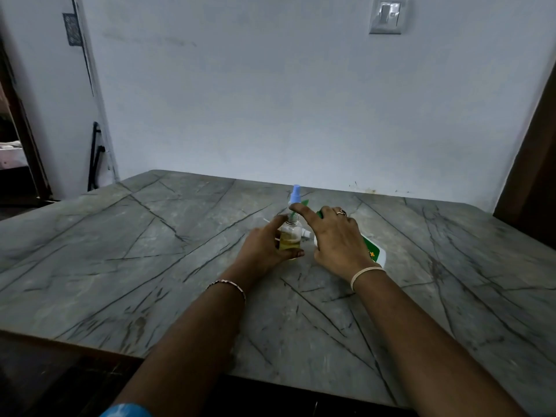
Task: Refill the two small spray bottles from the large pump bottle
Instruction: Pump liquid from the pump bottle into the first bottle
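Grey stone-look worktop (120,266), veined with dark lines, butted against a pale wall (270,100). High on the right, a switch plate (386,16). At left, an open doorway (12,145) and, leaning by it, possibly a dark folded stand (95,158).

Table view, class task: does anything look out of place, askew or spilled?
The small bottle in the left hand stands uncapped; a white spray head lies on the table behind it. The large pump bottle leans askew in the right hand. No spill shows.
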`<state>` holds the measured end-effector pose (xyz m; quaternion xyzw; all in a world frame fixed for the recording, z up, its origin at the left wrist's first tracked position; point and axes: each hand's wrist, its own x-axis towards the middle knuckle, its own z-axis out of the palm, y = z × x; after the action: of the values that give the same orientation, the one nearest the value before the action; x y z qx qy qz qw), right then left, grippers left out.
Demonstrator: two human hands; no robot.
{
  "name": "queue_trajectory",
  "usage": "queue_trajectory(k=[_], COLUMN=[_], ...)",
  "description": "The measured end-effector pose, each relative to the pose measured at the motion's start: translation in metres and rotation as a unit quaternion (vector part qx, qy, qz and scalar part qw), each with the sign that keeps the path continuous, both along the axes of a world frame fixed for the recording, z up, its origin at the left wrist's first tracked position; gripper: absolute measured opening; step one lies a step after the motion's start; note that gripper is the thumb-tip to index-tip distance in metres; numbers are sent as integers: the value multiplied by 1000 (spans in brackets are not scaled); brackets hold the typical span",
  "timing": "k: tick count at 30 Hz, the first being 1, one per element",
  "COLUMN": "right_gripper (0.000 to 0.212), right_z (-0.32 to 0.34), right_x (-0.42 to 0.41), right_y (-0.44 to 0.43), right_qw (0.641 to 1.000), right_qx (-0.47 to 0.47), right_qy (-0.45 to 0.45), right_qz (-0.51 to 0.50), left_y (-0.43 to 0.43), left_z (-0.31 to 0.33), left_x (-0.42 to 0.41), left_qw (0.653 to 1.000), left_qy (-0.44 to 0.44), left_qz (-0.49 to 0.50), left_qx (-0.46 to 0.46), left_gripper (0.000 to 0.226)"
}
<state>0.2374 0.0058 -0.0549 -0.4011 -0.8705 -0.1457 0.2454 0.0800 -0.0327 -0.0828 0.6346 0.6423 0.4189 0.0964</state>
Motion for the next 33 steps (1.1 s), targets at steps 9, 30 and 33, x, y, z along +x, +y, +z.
queue_trajectory(k=[9, 30, 33], right_gripper=[75, 80, 85], right_z=[-1, -1, -1], right_x=[-12, -8, -3], right_y=[0, -1, -1], right_qw=[1000, 1000, 1000], right_qx=[13, 21, 9], right_qy=[25, 13, 4], right_qz=[-6, -17, -12], left_y=[0, 1, 0], left_z=[0, 0, 1], left_x=[0, 0, 0], left_qw=[1000, 1000, 1000], left_qy=[-9, -2, 2], left_qz=[-5, -4, -2], left_qx=[-3, -3, -3], left_gripper=[88, 87, 88])
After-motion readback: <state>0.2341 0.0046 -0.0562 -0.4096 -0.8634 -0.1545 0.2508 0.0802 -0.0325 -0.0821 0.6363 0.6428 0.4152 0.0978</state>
